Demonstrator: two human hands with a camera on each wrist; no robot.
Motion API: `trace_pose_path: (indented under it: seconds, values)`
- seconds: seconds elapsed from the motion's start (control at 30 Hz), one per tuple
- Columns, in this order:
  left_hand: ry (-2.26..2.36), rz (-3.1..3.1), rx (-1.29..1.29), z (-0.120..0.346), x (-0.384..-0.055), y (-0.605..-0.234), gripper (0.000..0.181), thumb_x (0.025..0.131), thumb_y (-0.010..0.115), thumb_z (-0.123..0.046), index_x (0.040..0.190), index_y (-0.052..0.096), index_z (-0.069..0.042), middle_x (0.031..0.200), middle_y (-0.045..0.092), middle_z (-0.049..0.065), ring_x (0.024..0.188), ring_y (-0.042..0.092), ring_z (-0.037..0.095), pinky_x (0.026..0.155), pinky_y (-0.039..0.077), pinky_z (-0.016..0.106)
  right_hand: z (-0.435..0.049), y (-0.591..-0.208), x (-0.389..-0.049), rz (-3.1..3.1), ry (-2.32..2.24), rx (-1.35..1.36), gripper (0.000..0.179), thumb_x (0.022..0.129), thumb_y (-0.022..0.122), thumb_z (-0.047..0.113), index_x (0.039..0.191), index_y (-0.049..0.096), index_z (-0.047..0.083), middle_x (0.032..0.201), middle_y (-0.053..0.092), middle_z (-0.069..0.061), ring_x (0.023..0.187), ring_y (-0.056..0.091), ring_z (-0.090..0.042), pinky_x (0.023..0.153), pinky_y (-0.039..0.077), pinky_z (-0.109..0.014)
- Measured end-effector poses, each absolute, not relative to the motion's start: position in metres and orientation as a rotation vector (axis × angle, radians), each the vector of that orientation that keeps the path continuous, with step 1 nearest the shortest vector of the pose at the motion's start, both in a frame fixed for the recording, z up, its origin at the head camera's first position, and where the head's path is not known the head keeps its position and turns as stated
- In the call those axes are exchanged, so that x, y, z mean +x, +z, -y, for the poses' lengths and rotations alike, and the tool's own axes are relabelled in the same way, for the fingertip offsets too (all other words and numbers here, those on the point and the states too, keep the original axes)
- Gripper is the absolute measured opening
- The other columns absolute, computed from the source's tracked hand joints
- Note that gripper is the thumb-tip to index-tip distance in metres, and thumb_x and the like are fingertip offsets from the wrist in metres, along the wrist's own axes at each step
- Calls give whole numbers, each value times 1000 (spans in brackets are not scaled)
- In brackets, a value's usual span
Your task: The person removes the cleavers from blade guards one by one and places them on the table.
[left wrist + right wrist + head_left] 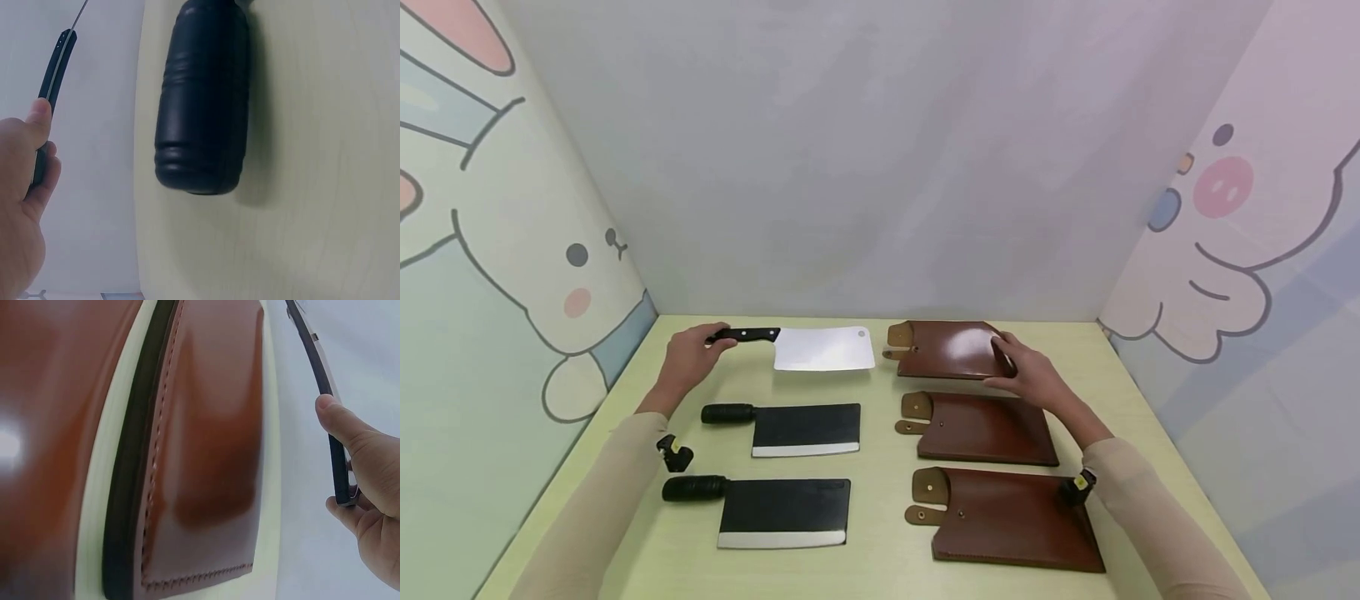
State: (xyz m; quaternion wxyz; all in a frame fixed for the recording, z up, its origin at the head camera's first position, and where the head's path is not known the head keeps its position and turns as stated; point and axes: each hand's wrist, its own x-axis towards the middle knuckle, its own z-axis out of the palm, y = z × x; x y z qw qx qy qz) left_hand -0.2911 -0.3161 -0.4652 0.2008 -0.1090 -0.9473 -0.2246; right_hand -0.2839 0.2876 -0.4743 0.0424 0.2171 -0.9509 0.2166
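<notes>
At the far left of the table my left hand (688, 357) grips the black riveted handle of a silver cleaver (823, 348), whose blade points right. The left wrist view shows the thumb on one side of this handle (57, 72), fingers on the other. My right hand (1028, 377) holds the right end of a brown leather sheath (951, 354), raised off the table. Edge-on in the right wrist view, the sheath (322, 365) lies between thumb and fingers. The sheath's strap end faces the cleaver's blade tip, with a small gap between them.
Two black cleavers, a middle one (806, 427) and a nearer one (786, 510), lie on the left of the pale table (880, 575). Two more brown sheaths, middle (988, 429) and nearer (1018, 517), lie on the right. A grey wall (865, 167) stands behind.
</notes>
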Motion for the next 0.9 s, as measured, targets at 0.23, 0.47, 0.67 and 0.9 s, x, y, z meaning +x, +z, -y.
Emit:
trace_pose_path:
  seconds: [0.23,0.47,0.67,0.9]
  values:
    - [-644,2683,-331,322,-289,-469,39,98,72,-22,125,68,6,116,70,30,103,67,48,85,51,62,-295,-481,-289,2921,632,685,93,87,83,34,156,34,-4,157,33,-33,133,48,-51,100,46,-64]
    - [-644,2715,-326,326,-292,-478,39,98,71,-21,126,67,6,117,69,30,105,66,48,88,50,62,-297,-485,-291,2963,656,667,94,88,82,36,157,32,-4,159,29,-35,136,44,-54,102,45,-65]
    - [-639,2758,-295,330,-294,-483,41,99,69,-23,128,66,6,120,68,30,108,66,48,90,50,62,-298,-487,-292,2978,655,661,93,88,82,37,157,33,-4,158,30,-35,137,43,-54,103,43,-65]
    - [-657,2779,-302,331,-295,-485,39,99,69,-23,126,67,6,119,69,30,105,67,47,87,51,61,-299,-489,-295,3024,653,656,93,89,81,40,157,34,-3,159,28,-35,140,39,-54,105,40,-67]
